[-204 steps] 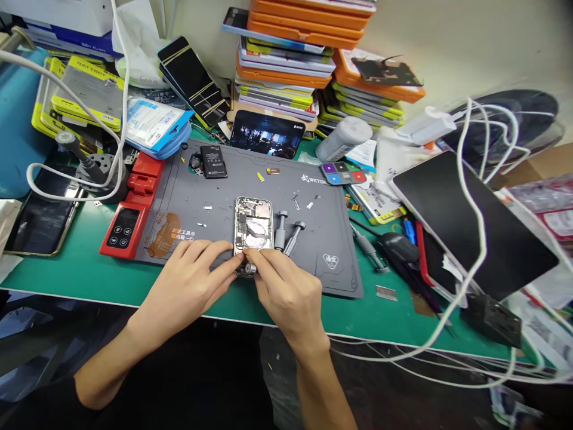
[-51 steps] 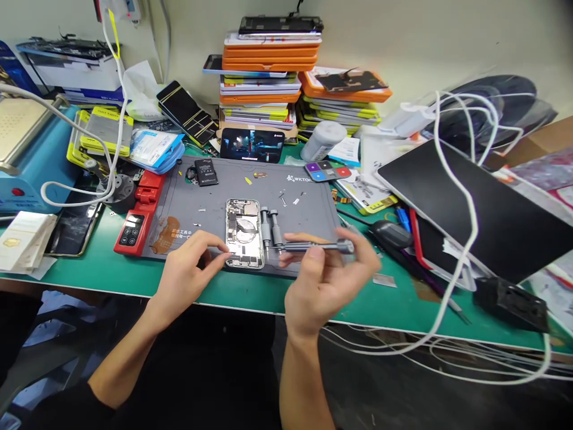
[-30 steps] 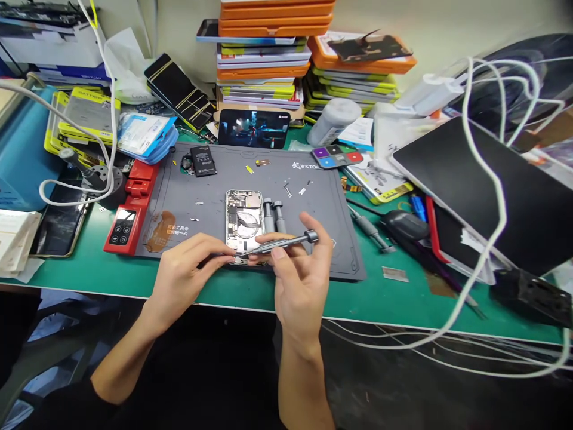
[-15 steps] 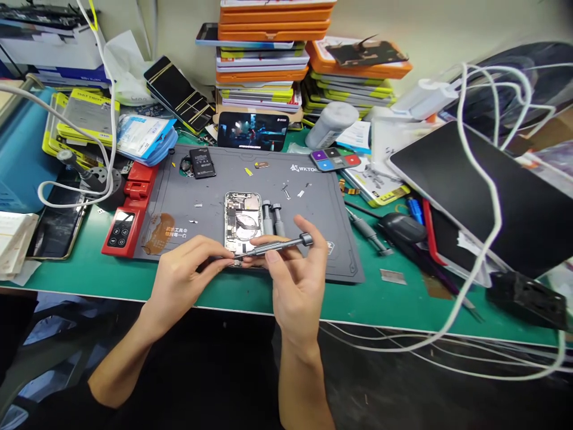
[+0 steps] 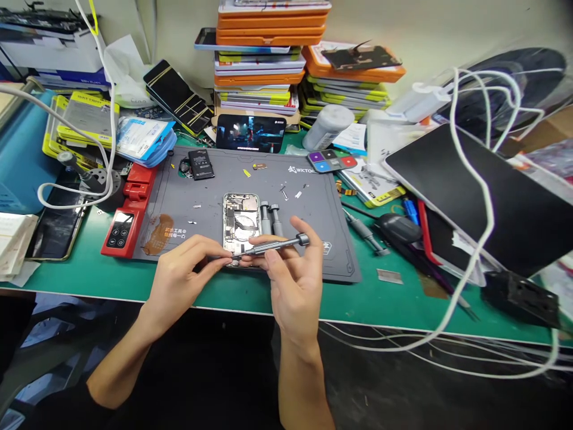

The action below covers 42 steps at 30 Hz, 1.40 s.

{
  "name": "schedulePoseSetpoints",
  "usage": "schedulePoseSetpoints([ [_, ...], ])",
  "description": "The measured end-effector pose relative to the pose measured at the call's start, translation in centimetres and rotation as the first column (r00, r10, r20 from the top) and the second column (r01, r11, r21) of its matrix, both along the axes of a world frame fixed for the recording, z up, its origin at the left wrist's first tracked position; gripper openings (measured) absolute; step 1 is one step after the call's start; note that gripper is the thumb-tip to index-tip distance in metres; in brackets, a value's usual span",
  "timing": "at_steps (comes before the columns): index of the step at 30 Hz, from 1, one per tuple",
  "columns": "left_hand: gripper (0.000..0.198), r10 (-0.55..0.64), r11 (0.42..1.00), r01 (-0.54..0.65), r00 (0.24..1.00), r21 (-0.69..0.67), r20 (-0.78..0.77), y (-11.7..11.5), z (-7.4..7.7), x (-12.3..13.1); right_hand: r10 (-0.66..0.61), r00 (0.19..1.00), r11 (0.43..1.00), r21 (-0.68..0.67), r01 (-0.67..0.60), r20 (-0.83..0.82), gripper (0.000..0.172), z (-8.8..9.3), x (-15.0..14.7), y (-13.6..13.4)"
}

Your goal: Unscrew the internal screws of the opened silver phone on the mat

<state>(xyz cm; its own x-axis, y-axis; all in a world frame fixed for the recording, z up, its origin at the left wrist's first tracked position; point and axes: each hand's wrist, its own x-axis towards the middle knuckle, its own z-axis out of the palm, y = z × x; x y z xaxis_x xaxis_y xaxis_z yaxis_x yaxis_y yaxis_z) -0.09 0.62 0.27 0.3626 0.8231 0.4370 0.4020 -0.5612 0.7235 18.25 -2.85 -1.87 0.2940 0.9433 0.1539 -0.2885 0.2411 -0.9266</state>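
Opened phone [image 5: 242, 222] on grey "WKTO" mat [image 5: 329, 209]

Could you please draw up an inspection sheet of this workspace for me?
Surface: green bench, partly covered by a gray mat with loose small parts.
Job's things: opened phone on the mat; two gray screwdrivers lie beside it.
Clutter: yellow-edged packages at left, orange cases stacked behind, dark flat panel at right.
Hands: right hand holds another screwdriver over the phone's lower end; left hand is at its tip, grip unclear.
Cables: white cable loops down the right side; another cable at left.
Surroundings: pale wall behind; blue machine at far left.
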Motion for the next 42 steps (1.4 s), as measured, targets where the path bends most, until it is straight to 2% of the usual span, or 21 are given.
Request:
schedulePoseSetpoints([
  [7, 0.01, -0.006, 1.0, 0.006, 1.0, -0.015, 0.013, 0.1, -0.07, 0.1, 0.014, 0.997, 1.0, 0.009, -0.013, -0.07, 0.048, -0.12, 0.05, 0.12],
  [19, 0.009, 0.007, 1.0, -0.007, 1.0, -0.019, -0.024, -0.08, -0.11, -0.08, -0.013, 0.998, 0.998, -0.057, 0.009, -0.066, 0.051, -0.02, -0.02, -0.27],
  [29, 0.007, 0.003, 1.0, -0.004, 1.0, -0.016, -0.012, -0.04, -0.06, -0.05, 0.012, 0.999, 0.999, -0.043, -0.014, -0.052, 0.048, 0.13, -0.08, -0.18],
  [36, 0.006, 0.025, 1.0, -0.026, 0.999, -0.017, -0.028, -0.06, -0.14, -0.09, 0.017, 1.0, 1.0, -0.018, -0.017, -0.007, 0.045, 0.33, -0.26, -0.13],
  [42, 0.004, 0.026, 1.0, -0.027, 0.999, -0.014, -0.035, -0.06, -0.13, -0.11, 0.006, 0.994, 1.0, 0.004, -0.007, 0.107, 0.042, 0.41, -0.42, -0.1],
])
